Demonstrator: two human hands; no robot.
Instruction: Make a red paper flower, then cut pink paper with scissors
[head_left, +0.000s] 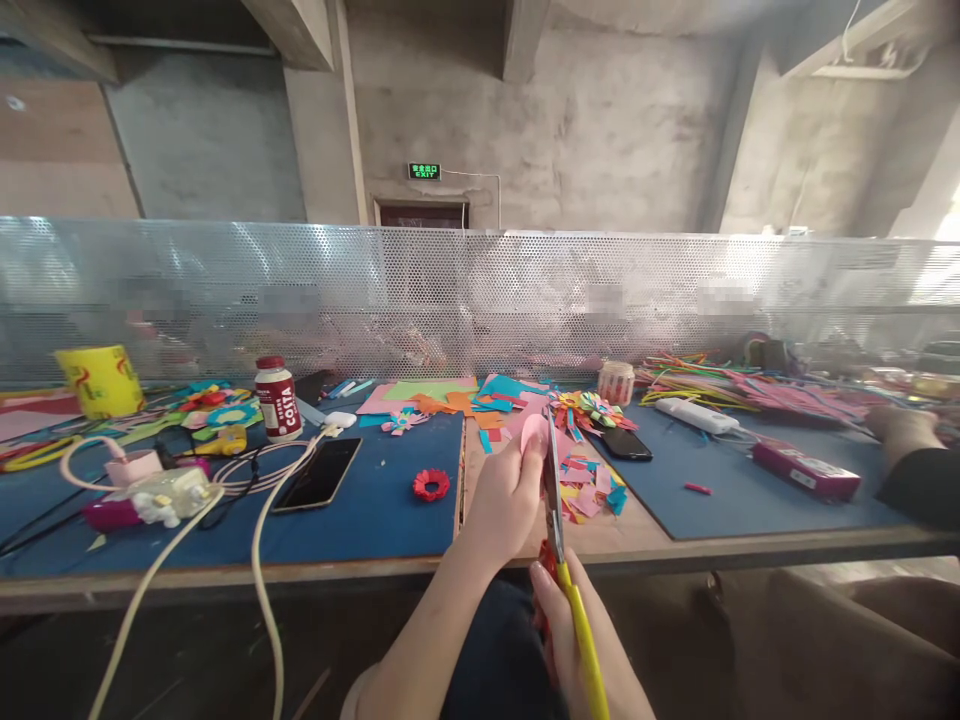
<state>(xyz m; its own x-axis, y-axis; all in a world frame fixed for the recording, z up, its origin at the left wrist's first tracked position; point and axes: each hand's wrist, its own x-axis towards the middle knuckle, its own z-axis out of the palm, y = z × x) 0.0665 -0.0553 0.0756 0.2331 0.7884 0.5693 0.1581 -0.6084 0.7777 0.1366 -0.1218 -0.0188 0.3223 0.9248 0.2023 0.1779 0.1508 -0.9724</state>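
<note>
My left hand pinches a piece of pink paper above the table's front part. In my right hand are scissors with yellow and red handles, their blades pointing away from me beside the pink paper. Small pink, blue and orange paper scraps lie under and to the right of the blades. A red paper ring rests on the blue mat to the left of my left hand.
Left are a phone, a bottle, cables and a yellow tape roll. Right are a dark phone, a white power strip, a purple box and another person's arm. A perforated metal screen stands behind.
</note>
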